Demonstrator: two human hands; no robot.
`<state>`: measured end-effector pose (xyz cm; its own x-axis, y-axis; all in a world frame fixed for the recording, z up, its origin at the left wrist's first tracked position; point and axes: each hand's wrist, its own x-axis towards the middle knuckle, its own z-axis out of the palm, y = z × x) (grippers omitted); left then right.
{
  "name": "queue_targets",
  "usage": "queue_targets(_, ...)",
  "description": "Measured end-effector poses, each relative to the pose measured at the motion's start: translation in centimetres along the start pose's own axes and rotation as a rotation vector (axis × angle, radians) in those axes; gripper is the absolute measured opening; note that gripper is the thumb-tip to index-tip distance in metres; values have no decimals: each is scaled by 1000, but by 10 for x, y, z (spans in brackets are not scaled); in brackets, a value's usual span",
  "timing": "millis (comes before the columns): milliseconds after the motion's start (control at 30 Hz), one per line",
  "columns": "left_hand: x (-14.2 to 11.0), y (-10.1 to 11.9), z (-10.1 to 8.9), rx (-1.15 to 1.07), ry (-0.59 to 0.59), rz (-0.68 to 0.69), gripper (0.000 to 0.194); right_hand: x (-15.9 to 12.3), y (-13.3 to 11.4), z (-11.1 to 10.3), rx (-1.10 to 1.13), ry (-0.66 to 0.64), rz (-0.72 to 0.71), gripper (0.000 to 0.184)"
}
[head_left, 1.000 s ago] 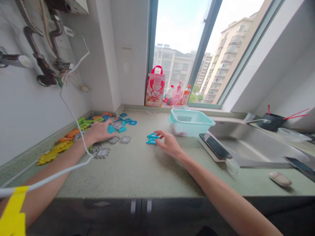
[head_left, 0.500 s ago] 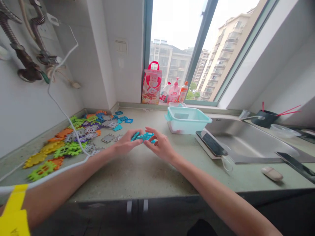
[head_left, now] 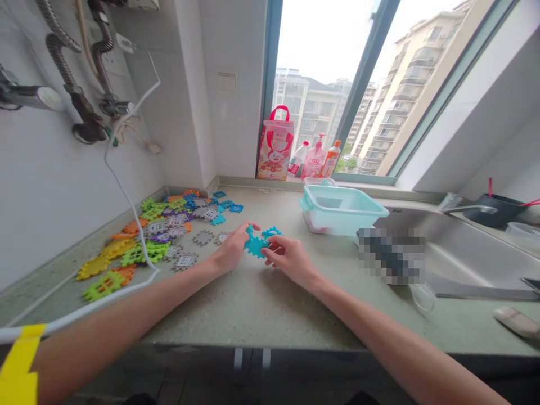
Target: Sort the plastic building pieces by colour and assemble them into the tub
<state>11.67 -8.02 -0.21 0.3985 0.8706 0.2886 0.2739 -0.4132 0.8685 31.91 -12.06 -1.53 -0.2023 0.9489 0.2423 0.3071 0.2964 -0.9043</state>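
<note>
Between my two hands, above the counter, are light-blue interlocking plastic tiles [head_left: 256,247] with toothed edges. My left hand [head_left: 232,247] grips them at the left side, thumb and fingers closed. My right hand [head_left: 291,256] pinches the right edge of the flat tile facing me. Another blue piece [head_left: 272,231] shows behind, near my right fingers; whether it is joined to the front tile I cannot tell. To the left lies a spread of loose tiles in green [head_left: 103,285], yellow [head_left: 97,267], grey [head_left: 185,260], orange, purple and blue.
A white cable [head_left: 133,197] hangs over the loose tiles and along my left forearm. Behind my right hand stands a turquoise plastic basin [head_left: 346,211]. Right of it are a pixelated dark object [head_left: 390,256], a steel sink [head_left: 472,253] and a computer mouse [head_left: 517,322]. Bottles [head_left: 314,160] line the windowsill.
The view has swung left, so everything sits further right. The blue tiles have been turned, and a flat face now shows. My right fingers have closed on its right edge.
</note>
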Motion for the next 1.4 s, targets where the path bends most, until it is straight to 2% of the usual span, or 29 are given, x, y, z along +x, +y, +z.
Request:
queue_targets(100, 1, 0, 4, -67, -51, -18, 38, 2, 3, 0, 18, -7, -22, 24)
queue_targets(200, 3, -4, 5, -57, -91, 27, 40, 4, 7, -4, 31, 3, -56, 25)
queue_targets(267, 4, -8, 4, 40, -87, 53, 42, 6, 10, -6, 58, 4, -53, 26)
queue_targets(367, 5, -9, 0, 307, -30, 128, 47, 7, 15, -10, 92, -44, -61, 28)
queue_targets(467, 3, -7, -5, 533, 17, 229, 49, 6, 15, -10, 5, -89, -123, 31)
queue_targets(533, 1, -5, -6, 587, 23, 232, 51, 5, 13, -10, -75, -76, -151, 31)
queue_targets(633, 1, -5, -3, 550, -28, 202, 53, 4, 10, -10, -189, -40, -189, 23)
queue_targets(733, 3, -6, -4, 473, -117, 247, 48, 4, 9, -13, -273, -29, -212, 15)
queue_targets(900, 10, -9, -22, 364, -175, 283, 34, 5, 9, -19, -333, -29, -198, 10)
queue_targets(1033, 13, -14, -32, 362, -215, 269, 23, 6, 11, -19, -274, -61, -186, 12)
queue_targets(1267, 10, -8, -28, 483, -136, 168, 31, 6, 11, -17, -262, -66, -183, 15)
queue_targets(1400, 10, -8, -28, 535, -121, 184, 31, 6, 7, -20, -291, -38, -211, 17)
